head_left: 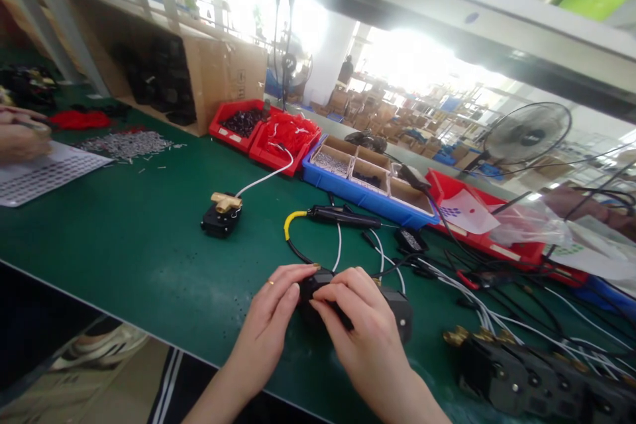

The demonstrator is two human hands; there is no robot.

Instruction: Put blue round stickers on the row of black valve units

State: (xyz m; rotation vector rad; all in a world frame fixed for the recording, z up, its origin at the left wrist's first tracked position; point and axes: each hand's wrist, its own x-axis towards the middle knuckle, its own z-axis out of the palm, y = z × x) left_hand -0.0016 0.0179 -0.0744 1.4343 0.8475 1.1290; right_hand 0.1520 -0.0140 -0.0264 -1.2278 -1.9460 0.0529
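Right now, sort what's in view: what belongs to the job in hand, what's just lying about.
Likely in the job:
black unit touched by left hand and right hand
black tool with yellow-sleeved cord
blue divided tray

Probably just lying about:
fan
clear plastic bag

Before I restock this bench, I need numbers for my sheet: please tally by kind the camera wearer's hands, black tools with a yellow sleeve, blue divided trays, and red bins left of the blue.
Camera wearer's hands: 2 (left hand, right hand)
Black tool with yellow sleeve: 1
Blue divided tray: 1
Red bins left of it: 2 (left bin, right bin)
Total: 6
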